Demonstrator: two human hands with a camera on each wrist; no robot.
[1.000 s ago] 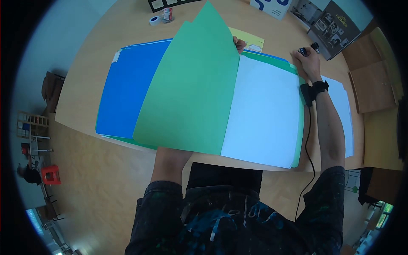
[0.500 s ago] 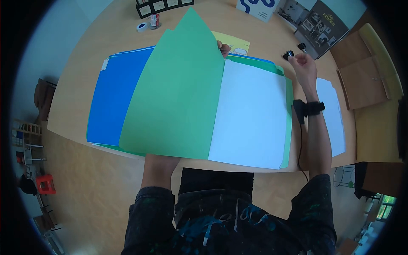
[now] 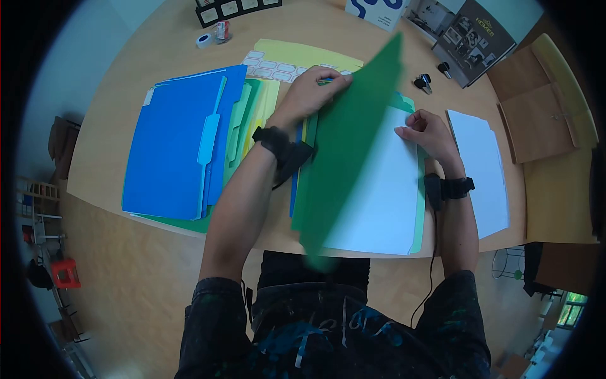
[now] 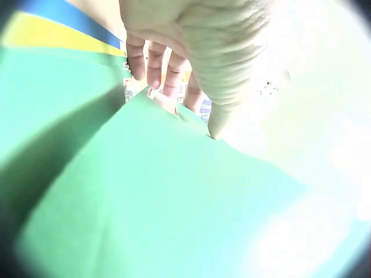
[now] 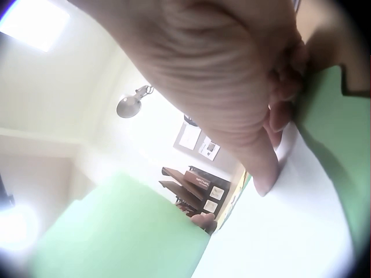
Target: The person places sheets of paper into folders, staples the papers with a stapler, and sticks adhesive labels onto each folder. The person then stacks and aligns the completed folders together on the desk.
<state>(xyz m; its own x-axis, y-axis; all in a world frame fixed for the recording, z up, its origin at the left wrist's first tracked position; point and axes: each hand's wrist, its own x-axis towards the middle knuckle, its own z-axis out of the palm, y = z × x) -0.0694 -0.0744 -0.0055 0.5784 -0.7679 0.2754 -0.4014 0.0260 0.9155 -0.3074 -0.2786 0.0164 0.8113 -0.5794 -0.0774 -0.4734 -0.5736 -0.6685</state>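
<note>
My left hand [image 3: 307, 95] is at the top of a green folder [image 3: 350, 145], whose raised cover stands tilted and blurred over a white sheet [image 3: 372, 208]. The left wrist view puts the thumb [image 4: 215, 124] at the cover's edge, other fingers bent round its top corner. Over the sheet's upper right part is my right hand [image 3: 432, 138], thumb [image 5: 265, 176] laid on the paper and fingers loosely curled. Beyond it lie two black binder clips [image 3: 423, 83]. Blue and yellow folder edges show under the green one.
A pile of blue folders [image 3: 167, 145] lies left, with green and yellow ones sticking out. Behind are yellow folders [image 3: 303, 54], a label sheet [image 3: 271, 68] and a tape roll [image 3: 204, 41]. White papers [image 3: 480, 170] lie right, near a standing book [image 3: 473, 41].
The green cover has swung from left to right over the white sheet. My left hand has come out from behind it. My right hand has left the black binder clips for the sheet.
</note>
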